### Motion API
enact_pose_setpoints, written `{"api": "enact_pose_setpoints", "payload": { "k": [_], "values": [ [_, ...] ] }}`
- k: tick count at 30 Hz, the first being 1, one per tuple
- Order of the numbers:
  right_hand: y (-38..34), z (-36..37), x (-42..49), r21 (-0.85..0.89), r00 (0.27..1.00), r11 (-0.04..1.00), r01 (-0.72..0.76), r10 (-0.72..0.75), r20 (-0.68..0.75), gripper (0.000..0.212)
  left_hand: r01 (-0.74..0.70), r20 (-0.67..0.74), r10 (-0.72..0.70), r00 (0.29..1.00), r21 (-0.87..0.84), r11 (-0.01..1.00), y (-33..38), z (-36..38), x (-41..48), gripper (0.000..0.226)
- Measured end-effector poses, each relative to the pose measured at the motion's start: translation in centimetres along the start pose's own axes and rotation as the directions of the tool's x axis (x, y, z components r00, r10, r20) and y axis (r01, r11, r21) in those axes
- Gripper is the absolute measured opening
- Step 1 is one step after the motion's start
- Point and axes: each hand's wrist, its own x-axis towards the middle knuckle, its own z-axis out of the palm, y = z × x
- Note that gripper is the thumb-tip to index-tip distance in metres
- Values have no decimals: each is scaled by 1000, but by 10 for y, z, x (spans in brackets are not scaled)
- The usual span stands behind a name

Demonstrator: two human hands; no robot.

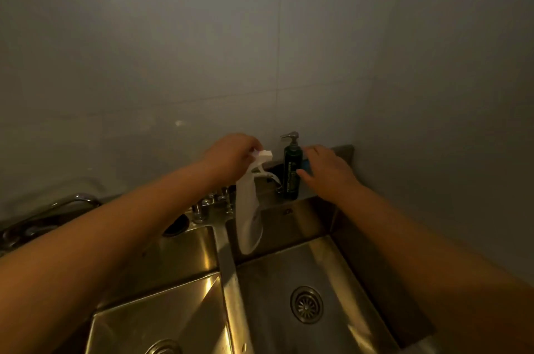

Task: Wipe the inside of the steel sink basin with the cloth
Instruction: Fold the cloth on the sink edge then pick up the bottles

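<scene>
Both bare arms reach from the lower corners of the frame toward the back ledge (344, 151) of a steel double sink (228, 269) under a grey tiled wall (260, 35).

The left hand (231, 155), just above centre, is curled round the white head of a spray bottle (249, 217). The bottle's pale body hangs tilted below the hand, over the divider between the two basins.

The right hand (326, 168), right of centre, is open with its fingers nearly straight and spread. It lies just right of a dark pump bottle (291, 171) that stands upright on the ledge, with the thumb tip close to the bottle's side. A small blue patch (306, 165) shows under the fingers. Too little of it shows to tell whether it is the cloth, or whether the hand has hold of it.

The right basin (289, 272) fills the lower centre and right, with its round drain (306, 304) on the floor. The left basin (161, 310) lies at lower left and catches a yellow glare. A curved tap (72, 199) stands at the left edge. Small valve knobs (213, 200) sit behind the divider.
</scene>
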Motion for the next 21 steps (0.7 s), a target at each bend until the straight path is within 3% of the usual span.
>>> {"api": "enact_pose_setpoints", "payload": {
  "k": [13, 17, 21],
  "values": [
    [64, 58, 122, 3, 960, 978, 209, -205, 192, 62, 205, -49, -204, 978, 5, 979, 15, 45, 30, 27],
    [66, 74, 144, 47, 964, 980, 192, -198, 176, 63, 229, -73, -227, 971, 27, 973, 12, 53, 35, 28],
    [70, 82, 155, 101, 974, 973, 206, -213, 72, 50, 239, -72, -236, 969, 43, 970, 10, 57, 41, 29]
  ]
}}
